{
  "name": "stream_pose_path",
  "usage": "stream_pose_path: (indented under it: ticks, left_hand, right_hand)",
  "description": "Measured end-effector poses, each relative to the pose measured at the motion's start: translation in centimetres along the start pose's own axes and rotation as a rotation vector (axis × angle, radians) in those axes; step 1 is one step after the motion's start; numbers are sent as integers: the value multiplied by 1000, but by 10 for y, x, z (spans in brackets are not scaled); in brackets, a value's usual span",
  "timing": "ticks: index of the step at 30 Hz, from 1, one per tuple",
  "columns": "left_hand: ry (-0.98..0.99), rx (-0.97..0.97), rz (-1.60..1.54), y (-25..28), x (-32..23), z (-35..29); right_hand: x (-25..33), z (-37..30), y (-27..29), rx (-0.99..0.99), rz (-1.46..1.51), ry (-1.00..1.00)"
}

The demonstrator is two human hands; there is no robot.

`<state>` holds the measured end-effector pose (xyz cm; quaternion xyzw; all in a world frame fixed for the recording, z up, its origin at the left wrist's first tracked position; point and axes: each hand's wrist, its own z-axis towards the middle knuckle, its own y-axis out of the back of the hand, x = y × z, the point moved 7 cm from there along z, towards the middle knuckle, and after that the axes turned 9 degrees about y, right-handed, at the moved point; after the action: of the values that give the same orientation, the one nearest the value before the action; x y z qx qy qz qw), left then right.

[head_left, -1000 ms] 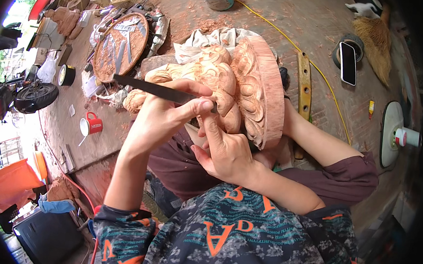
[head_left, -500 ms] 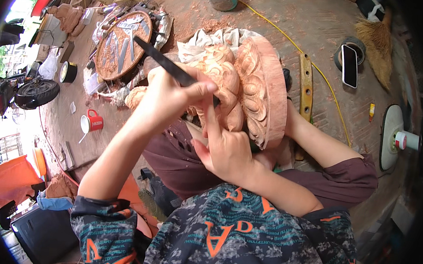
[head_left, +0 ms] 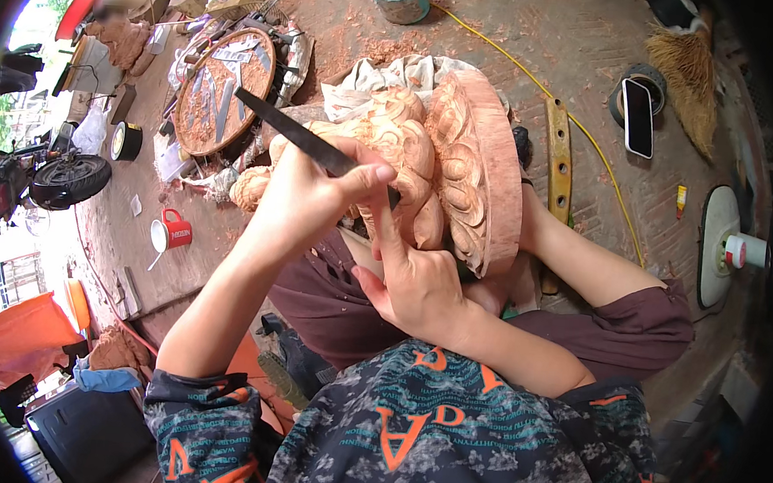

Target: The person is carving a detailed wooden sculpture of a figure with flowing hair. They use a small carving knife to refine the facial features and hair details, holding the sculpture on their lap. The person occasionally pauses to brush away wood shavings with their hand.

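We see the left hand closed around a dark flat tool, thumb pressed along its upper face. The tool's long end slants up and left, away from these fingers; its short end just shows past the thumb. Right hand, below and to the right: index finger stretched up to that short end, seemingly touching it. Thumb held apart. The other fingers fold under, mostly hidden; we cannot tell whether they grip anything.

Carved wooden piece directly beyond and to the right of both hands' fingers, bearing rounded, scroll-like relief; its thick smooth-edged slab lies on the side farthest right of them. Pale cloth under and behind the carving, above the fingers as we look.

Up and left of the left fingers, well apart: round tray with several metal blades and shavings. Lower on that side, a red mug. Right of the right fingers, past the slab, we find a yellow bar with holes; farther out, a phone, then a straw broom.
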<state>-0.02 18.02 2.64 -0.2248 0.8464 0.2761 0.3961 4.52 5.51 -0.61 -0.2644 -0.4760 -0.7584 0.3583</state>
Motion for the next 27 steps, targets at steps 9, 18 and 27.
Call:
stream_pose_path:
  ticks: [9, 18, 27]
  left_hand:
    - [56, 64, -29, 1, -9, 5]
    - [79, 133, 83, 1, -12, 12]
    - [72, 154, -37, 1, -11, 13]
  right_hand:
    - [-1, 3, 0, 113, -52, -54]
    - [-2, 4, 1, 104, -63, -66]
    - [-1, 5, 1, 133, -54, -51]
